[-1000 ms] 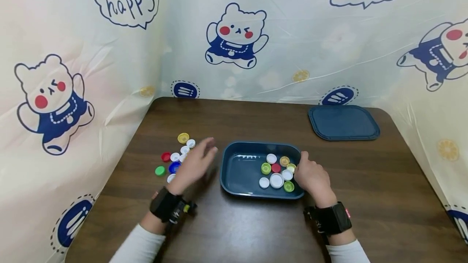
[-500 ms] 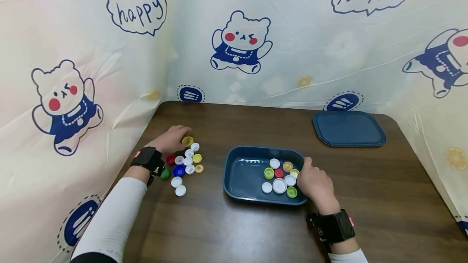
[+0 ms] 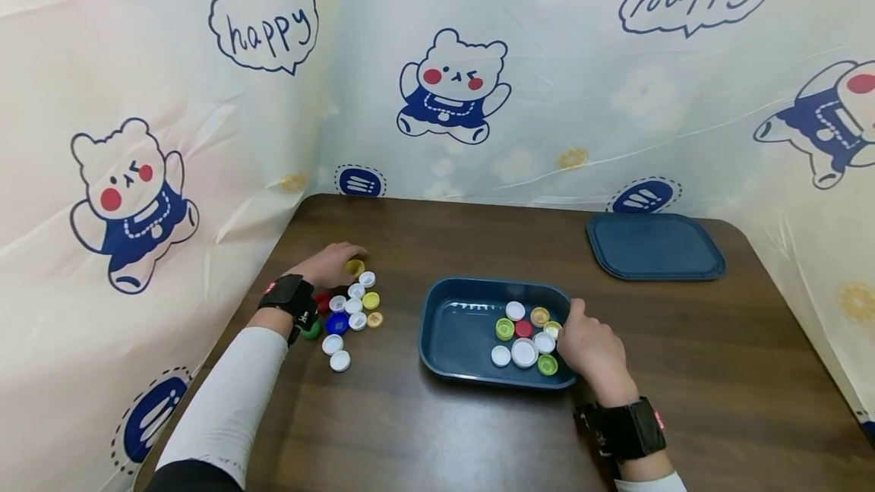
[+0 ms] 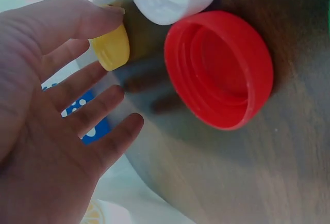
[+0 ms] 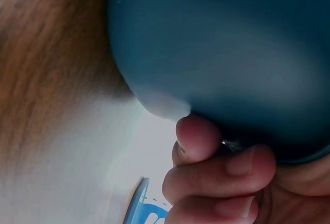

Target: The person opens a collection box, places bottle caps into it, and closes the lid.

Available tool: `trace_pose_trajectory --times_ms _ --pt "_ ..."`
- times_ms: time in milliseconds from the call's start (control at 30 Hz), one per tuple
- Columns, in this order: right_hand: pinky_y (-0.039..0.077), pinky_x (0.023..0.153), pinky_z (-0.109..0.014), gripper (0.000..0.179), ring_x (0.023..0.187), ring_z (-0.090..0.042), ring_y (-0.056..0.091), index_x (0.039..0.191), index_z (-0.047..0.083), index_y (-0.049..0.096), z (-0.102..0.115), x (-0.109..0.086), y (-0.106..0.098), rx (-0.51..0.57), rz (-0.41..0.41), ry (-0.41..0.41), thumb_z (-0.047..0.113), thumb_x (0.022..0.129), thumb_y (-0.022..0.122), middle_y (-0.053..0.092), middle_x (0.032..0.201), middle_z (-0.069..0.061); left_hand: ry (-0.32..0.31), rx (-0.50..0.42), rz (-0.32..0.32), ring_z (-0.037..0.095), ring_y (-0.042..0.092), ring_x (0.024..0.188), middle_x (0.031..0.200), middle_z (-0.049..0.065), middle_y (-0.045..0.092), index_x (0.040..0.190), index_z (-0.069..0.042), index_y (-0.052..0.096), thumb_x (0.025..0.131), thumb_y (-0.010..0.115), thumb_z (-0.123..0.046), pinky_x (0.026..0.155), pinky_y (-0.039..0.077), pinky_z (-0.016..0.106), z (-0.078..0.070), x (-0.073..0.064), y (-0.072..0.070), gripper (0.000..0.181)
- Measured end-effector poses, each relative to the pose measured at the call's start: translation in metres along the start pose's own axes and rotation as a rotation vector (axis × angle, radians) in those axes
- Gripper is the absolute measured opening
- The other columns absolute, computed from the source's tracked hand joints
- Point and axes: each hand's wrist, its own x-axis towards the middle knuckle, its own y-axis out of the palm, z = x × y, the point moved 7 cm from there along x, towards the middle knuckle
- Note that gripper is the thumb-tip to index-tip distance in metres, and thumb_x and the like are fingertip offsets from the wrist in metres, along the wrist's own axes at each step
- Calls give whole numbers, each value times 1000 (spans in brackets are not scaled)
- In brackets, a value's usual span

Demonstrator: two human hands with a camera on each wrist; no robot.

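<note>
At the left of the table, my left hand (image 3: 331, 264) has thumb and fingers at a yellow bottle cap (image 3: 355, 267). In the left wrist view the thumb lies against this yellow cap (image 4: 111, 48), pinching it, while the other fingers spread away. A red bottle cap (image 4: 219, 70) lies close by. White caps (image 3: 353, 306), a blue cap (image 3: 336, 323) and a partly hidden green cap (image 3: 311, 330) lie loosely grouped nearer me. My right hand (image 3: 593, 348) grips the right rim of a dark blue tray (image 3: 451, 367), its fingers curled at the edge. White, green, red and yellowish caps (image 3: 524, 353) lie inside.
A flat dark blue lid or tray (image 3: 656, 247) lies at the back right of the brown table (image 3: 478, 439). A printed curtain (image 3: 547, 74) with bear figures hangs around the table's back and sides.
My left hand has moved from beside the tray's left side out to the yellow cap at the far end of the loose caps. The right hand keeps hold of the tray rim.
</note>
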Motion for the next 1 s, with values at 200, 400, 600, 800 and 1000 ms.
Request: trace_pose_trajectory --times_ms 200,400,600,800,1000 --pt "52 70 -53 54 82 -36 62 146 -6 28 0 1 1 -3 11 13 21 103 46 65 109 -31 23 -2 -17 42 46 131 141 22 55 139 -6 59 91 70 -11 110 37 62 0 0 -1 49" --pt "52 74 -55 53 86 -38 62 145 -6 28 0 1 2 3 15 24 20 103 45 63 113 -32 27 3 -23 38 53 120 132 22 59 130 -1 65 90 70 -6 107 43 56 -1 -1 -4 41" --pt "51 75 -56 51 88 -39 62 145 -5 28 2 4 -1 4 2 13 21 103 45 63 114 -32 22 30 -52 37 55 116 129 23 59 128 2 64 91 69 -7 104 46 55 -4 -5 -17 39" --pt "51 76 -55 51 89 -40 62 144 -4 29 3 5 -1 -3 5 23 21 103 45 63 114 -32 53 16 -114 33 57 110 124 18 61 127 0 65 91 70 -11 100 50 51 -23 -9 -35 38" --pt "51 76 -55 50 91 -40 62 144 -4 29 2 3 0 -5 16 32 21 103 45 63 115 -32 128 15 -112 29 57 109 124 14 61 130 -2 65 92 69 -12 98 51 47 -60 -13 -41 40"
